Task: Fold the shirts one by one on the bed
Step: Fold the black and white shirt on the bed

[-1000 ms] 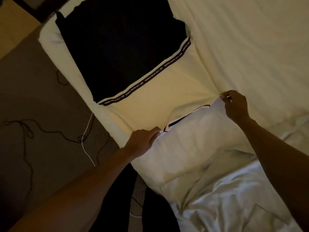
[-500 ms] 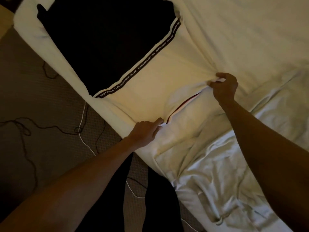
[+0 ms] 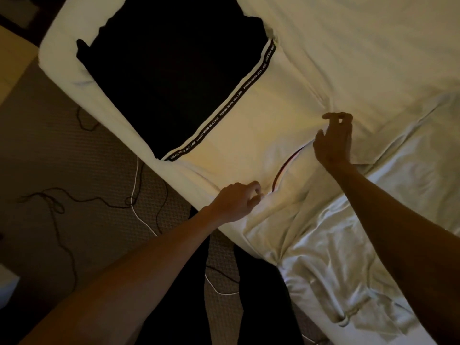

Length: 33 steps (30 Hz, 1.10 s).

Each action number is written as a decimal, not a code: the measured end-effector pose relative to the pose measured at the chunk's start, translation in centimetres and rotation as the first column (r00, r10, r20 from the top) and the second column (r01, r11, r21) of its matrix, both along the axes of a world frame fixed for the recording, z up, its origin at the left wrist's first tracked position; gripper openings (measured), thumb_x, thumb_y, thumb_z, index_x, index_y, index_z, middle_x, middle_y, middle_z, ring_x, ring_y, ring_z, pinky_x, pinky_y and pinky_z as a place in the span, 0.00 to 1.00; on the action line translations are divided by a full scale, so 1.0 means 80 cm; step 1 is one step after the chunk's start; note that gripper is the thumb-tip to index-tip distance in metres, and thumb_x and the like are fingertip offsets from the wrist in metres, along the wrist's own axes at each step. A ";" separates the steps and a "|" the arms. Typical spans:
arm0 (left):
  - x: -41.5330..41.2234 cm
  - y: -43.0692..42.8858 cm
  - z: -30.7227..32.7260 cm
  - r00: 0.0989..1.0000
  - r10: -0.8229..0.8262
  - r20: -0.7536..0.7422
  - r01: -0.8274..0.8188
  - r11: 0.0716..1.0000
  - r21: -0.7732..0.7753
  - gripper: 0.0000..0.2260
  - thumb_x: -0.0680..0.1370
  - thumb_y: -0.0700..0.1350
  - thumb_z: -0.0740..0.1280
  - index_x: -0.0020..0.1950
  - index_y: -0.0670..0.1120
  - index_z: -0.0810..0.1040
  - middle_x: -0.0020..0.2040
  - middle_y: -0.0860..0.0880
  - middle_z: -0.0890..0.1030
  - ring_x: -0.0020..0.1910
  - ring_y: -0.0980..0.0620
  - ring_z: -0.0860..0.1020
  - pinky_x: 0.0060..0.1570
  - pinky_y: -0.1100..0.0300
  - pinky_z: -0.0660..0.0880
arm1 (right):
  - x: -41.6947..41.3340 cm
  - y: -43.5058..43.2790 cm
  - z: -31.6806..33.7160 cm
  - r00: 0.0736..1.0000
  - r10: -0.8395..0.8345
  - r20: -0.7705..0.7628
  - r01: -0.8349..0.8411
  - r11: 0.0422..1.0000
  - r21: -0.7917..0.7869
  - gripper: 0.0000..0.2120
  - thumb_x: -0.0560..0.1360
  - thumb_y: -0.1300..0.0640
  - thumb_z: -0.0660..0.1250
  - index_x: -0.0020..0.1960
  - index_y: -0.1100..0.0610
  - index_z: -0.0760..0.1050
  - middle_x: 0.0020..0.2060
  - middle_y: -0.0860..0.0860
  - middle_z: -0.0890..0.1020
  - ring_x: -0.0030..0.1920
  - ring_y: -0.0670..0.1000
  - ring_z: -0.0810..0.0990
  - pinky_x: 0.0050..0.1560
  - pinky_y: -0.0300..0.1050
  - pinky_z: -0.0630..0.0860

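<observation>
One shirt (image 3: 249, 145) lies flat on the bed (image 3: 373, 46) for folding: left hand (image 3: 237, 201) pinches its shoulder, right hand (image 3: 333, 143) hovers loosely curled (empty).

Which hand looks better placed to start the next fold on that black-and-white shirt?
Left, probably. The left hand pinches the shirt beside its collar, so it could lift at once. The right hand hovers over it, fingers loose, seemingly holding nothing.
</observation>
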<state>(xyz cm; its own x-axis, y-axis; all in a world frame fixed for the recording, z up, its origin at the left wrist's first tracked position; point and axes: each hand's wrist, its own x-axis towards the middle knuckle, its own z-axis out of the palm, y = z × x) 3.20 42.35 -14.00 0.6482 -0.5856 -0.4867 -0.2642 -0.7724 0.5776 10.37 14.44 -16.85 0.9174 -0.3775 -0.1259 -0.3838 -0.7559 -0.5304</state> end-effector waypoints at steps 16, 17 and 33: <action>0.148 0.289 -0.007 0.070 0.937 -0.342 -0.992 0.101 0.073 0.22 0.79 0.36 0.64 0.72 0.45 0.68 0.64 0.36 0.76 0.62 0.36 0.77 0.64 0.40 0.75 | -0.018 0.298 0.057 0.595 0.337 -0.730 0.106 0.867 0.487 0.33 0.78 0.34 0.59 0.39 0.62 0.83 0.32 0.53 0.86 0.34 0.53 0.86 0.36 0.42 0.81; 0.161 0.300 -0.011 0.051 0.916 -0.398 -0.994 0.087 0.073 0.20 0.79 0.37 0.66 0.71 0.45 0.70 0.64 0.36 0.76 0.62 0.37 0.77 0.64 0.41 0.75 | -0.025 0.310 0.055 0.524 0.314 -0.791 0.210 0.853 0.478 0.35 0.77 0.32 0.58 0.41 0.63 0.83 0.34 0.55 0.86 0.35 0.54 0.86 0.35 0.41 0.79; 0.169 0.405 0.023 -0.177 0.694 -0.698 -0.969 0.000 0.247 0.04 0.81 0.38 0.67 0.54 0.39 0.76 0.50 0.40 0.81 0.47 0.45 0.82 0.40 0.51 0.82 | -0.094 0.443 0.045 0.276 -0.494 -0.825 0.820 -0.327 0.471 0.13 0.76 0.53 0.71 0.46 0.63 0.74 0.42 0.57 0.82 0.40 0.52 0.82 0.30 0.47 0.82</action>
<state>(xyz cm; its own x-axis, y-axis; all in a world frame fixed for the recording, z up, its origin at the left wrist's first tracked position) 16.76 74.76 -12.15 0.3690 0.0990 -0.9242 0.8945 0.2323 0.3820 2.85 49.90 -13.25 0.0074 -0.2280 -0.9736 -0.4594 0.8641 -0.2058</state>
